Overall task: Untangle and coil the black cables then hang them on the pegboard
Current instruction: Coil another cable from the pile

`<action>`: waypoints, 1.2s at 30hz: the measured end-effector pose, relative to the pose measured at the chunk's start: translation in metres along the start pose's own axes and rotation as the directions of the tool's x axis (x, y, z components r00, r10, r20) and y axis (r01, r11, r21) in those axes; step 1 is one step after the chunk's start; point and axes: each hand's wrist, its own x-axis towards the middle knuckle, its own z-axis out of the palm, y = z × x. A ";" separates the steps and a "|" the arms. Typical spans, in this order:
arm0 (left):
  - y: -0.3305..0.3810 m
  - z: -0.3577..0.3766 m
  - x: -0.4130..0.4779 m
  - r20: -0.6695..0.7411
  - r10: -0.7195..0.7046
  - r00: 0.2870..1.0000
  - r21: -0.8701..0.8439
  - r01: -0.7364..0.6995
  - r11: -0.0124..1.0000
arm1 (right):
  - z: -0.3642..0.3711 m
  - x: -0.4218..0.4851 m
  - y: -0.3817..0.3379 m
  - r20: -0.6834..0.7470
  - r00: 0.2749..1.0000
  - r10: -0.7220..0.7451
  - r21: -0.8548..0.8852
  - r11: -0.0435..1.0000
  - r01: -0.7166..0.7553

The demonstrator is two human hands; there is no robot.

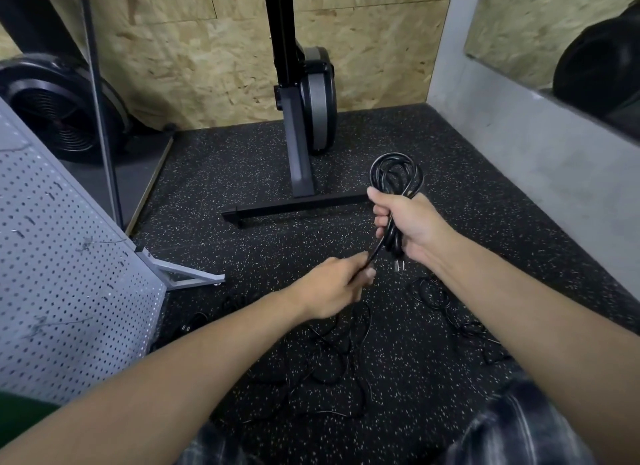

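My right hand (408, 225) grips a coiled black cable (394, 175) around its middle, with loops standing up above the fist and its plug (398, 265) hanging below. My left hand (336, 284) pinches the loose end of that same cable just below and left of the coil. More black cables (332, 360) lie tangled on the speckled floor under my arms, with another bunch (446, 308) at the right. The grey pegboard (62, 274) stands at the left on a white foot.
A black exercise machine (304, 118) on a T-shaped base stands straight ahead against an OSB wall. A black fan housing (59, 107) sits at the back left behind a thin pole. A grey concrete wall (540, 159) runs along the right.
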 end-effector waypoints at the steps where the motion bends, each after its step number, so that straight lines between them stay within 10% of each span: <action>1: -0.003 0.000 0.001 0.014 -0.002 1.000 0.029 0.001 1.000 | -0.001 0.000 0.000 -0.007 1.000 -0.003 0.023 1.000 0.003; 8: -0.022 -0.016 0.002 0.032 -0.048 0.998 0.138 0.044 0.990 | -0.010 -0.003 -0.010 -0.089 0.994 -0.066 0.090 0.993 0.074; 13: -0.035 -0.048 -0.004 -0.171 -0.029 0.985 0.050 0.038 0.998 | -0.019 0.005 -0.008 -0.177 0.970 -0.164 -0.406 0.910 0.079; 20: 0.003 -0.054 -0.006 -0.357 0.177 0.917 0.070 -0.162 0.984 | -0.010 -0.004 0.000 0.049 0.999 -0.007 -0.844 0.534 0.045; 30: 0.012 -0.061 -0.004 -0.538 0.157 0.828 -0.070 -0.229 0.971 | 0.000 -0.018 0.001 0.407 0.828 0.385 -0.750 0.658 0.062; 36: -0.004 -0.069 -0.003 -0.415 0.110 0.903 -0.104 -0.167 0.980 | 0.002 -0.015 0.010 0.353 0.808 0.472 -0.888 0.441 0.130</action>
